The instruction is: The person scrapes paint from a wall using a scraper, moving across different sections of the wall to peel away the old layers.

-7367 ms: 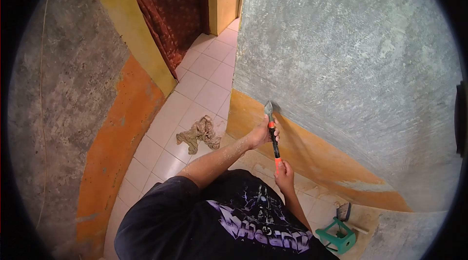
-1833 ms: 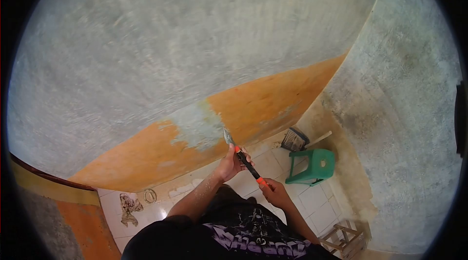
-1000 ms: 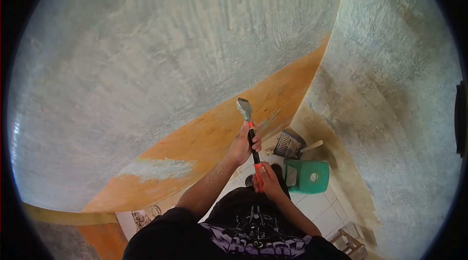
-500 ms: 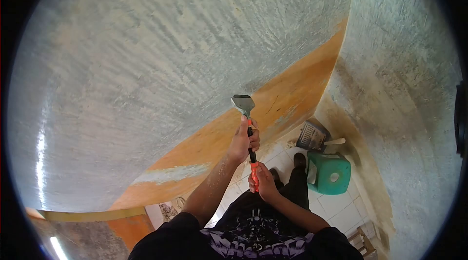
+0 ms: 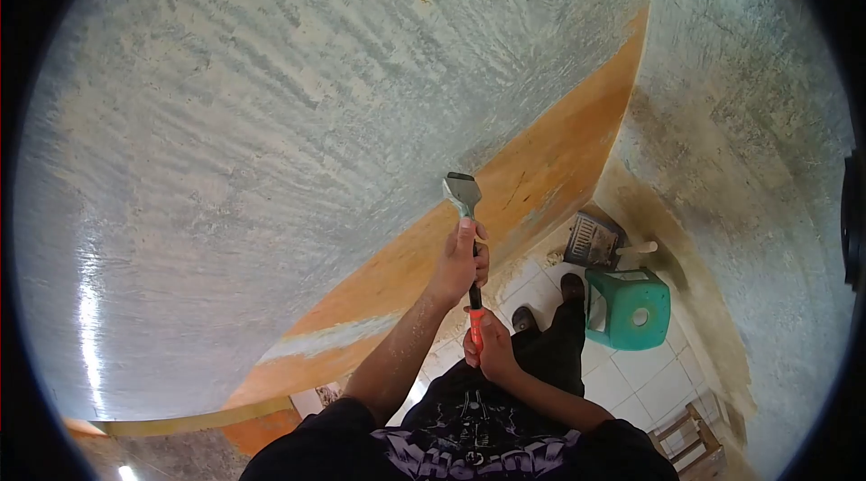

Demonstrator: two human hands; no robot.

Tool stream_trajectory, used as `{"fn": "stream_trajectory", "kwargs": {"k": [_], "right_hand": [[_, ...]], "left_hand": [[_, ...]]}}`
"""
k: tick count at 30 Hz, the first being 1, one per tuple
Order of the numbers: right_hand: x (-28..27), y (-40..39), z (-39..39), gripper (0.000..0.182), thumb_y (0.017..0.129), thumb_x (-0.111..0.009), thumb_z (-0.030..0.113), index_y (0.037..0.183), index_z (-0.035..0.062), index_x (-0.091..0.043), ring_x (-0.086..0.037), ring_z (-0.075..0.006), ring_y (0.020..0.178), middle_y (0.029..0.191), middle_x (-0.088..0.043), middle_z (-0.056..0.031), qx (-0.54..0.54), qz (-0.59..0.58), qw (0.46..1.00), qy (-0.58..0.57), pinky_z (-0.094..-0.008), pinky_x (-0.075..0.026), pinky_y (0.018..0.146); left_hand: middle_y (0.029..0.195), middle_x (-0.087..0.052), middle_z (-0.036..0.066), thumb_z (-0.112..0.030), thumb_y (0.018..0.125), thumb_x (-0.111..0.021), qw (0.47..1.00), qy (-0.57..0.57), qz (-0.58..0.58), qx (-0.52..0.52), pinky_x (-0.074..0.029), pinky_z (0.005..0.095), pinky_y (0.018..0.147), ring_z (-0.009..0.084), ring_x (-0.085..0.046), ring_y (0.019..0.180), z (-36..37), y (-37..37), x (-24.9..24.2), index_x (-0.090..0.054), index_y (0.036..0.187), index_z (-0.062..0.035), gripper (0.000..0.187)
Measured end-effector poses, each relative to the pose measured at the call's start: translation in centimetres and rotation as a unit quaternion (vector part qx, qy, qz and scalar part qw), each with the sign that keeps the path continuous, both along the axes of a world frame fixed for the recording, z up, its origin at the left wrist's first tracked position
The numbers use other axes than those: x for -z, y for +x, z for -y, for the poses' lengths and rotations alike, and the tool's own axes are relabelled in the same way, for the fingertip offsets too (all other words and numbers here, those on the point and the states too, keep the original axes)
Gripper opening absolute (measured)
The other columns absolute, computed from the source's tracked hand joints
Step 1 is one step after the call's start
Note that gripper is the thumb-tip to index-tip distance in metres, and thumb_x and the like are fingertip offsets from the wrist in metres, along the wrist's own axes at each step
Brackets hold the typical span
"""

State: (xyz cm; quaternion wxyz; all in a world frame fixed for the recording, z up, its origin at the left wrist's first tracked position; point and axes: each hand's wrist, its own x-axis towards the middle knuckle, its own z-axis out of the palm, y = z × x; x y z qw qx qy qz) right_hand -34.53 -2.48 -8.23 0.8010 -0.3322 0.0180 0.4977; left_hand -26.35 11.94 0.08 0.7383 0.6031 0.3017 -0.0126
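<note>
A home room under renovation: scraped grey-and-orange wall [image 5: 271, 120], tiled floor [image 5: 649, 382], plastic stool [image 5: 629, 308].

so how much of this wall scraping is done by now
Most looks done: the upper wall is scraped to bare grey. In hand: left hand and right hand grip the scraper, its blade at the top edge of the orange band. Left: that band along the wall's base, apart from one bare streak.

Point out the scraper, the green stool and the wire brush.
scraper [image 5: 461, 192], head view, on its metal blade.
green stool [image 5: 631, 308], head view, on its seat top.
wire brush [image 5: 593, 240], head view, on its bristle head.
</note>
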Motion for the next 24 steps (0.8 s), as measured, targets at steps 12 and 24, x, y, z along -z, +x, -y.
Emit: {"fn": "stream_trajectory", "kwargs": {"k": [12,24], "right_hand": [[0.2,-0.2,-0.8,0.048,0.108,-0.028,0.041,0.134,0.0045,-0.044,-0.036,-0.0093,0.042,0.059,-0.042,-0.0011,0.008,-0.021,1.000,0.007,-0.0249,-0.033,0.040],[-0.7,0.0,-0.6,0.047,0.107,-0.029,0.043,0.132,0.0053,-0.046,-0.035,-0.0099,0.040,0.057,-0.042,-0.0016,0.015,-0.023,1.000,-0.002,-0.0253,-0.032,0.039]], "left_hand": [[0.055,-0.033,-0.001,-0.053,0.104,-0.031,1.000,0.009,0.006,-0.020,-0.029,0.0267,0.039,0.0086,-0.030,0.040,0.2,0.3,0.1,-0.040,0.097,-0.0112,0.044],[0.053,-0.030,-0.002,-0.055,0.103,-0.032,1.000,0.003,0.002,-0.018,-0.027,0.0267,0.038,0.0085,-0.028,0.039,0.5,0.8,-0.5,-0.040,0.096,-0.0114,0.045]]}}
